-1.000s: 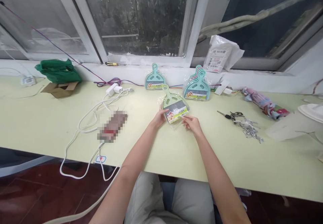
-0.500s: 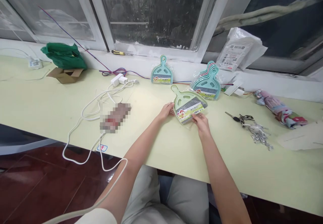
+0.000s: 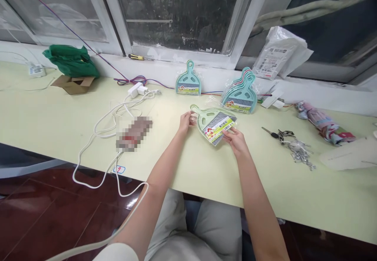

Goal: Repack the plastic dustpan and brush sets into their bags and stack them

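A light green dustpan and brush set [image 3: 209,123] in clear plastic wrap is held tilted over the table, its handle to the upper left. Under the handle, my left hand [image 3: 186,122] is closed at the set's left edge, its fingertips partly hidden by the wrap. My right hand [image 3: 235,139] pinches the lower right edge beside the printed label, thumb on top. Behind it, a stack of wrapped dustpan sets [image 3: 241,94], mostly turquoise, leans by the wall. Another turquoise dustpan set [image 3: 188,82] stands upright to the left of that stack.
Left on the pale yellow table [image 3: 203,178] are a blurred-out device [image 3: 134,133], white cables [image 3: 96,135], a cardboard box [image 3: 73,85] and a green bag [image 3: 70,61]. To the right lie keys [image 3: 296,147] and a folded umbrella-like bundle [image 3: 325,123]. A screwdriver [image 3: 137,57] rests on the sill.
The green dustpan set has turned anticlockwise and tipped flatter, its handle swinging left and down. My left hand has moved up and left with it; my right hand stays at the lower right edge.
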{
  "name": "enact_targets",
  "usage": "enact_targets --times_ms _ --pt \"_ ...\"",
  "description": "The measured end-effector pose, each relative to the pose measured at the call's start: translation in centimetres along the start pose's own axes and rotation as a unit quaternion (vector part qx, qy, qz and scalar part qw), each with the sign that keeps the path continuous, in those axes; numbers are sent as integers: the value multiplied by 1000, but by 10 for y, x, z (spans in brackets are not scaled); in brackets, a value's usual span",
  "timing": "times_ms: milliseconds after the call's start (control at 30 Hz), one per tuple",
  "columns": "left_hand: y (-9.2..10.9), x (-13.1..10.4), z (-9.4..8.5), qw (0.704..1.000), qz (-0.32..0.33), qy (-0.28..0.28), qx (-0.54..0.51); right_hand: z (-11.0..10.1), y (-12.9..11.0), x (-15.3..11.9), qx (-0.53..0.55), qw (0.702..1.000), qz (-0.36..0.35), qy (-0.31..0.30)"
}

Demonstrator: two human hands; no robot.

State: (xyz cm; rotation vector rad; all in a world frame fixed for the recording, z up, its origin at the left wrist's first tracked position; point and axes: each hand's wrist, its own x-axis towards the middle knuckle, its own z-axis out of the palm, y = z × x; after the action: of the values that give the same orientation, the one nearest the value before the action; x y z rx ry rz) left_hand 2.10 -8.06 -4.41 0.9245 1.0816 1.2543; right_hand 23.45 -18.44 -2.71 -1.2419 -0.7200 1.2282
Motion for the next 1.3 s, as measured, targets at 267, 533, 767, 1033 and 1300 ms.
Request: enact_targets --times_ms 267,533,767,1033,1300 --pt "32 -2 -31 966 117 -123 194 -7 -7 -7 -87 989 26 -114" --pt "68 39 -71 965 55 65 249 -19 -1 7 -3 999 12 -35" --pt "134 38 -111 805 121 465 350 -19 12 20 87 994 -3 70" --pt "8 -15 20 981 56 -85 164 7 22 20 88 995 -28 39" --pt "-24 15 8 998 38 -40 -41 -26 9 29 17 994 -19 110"
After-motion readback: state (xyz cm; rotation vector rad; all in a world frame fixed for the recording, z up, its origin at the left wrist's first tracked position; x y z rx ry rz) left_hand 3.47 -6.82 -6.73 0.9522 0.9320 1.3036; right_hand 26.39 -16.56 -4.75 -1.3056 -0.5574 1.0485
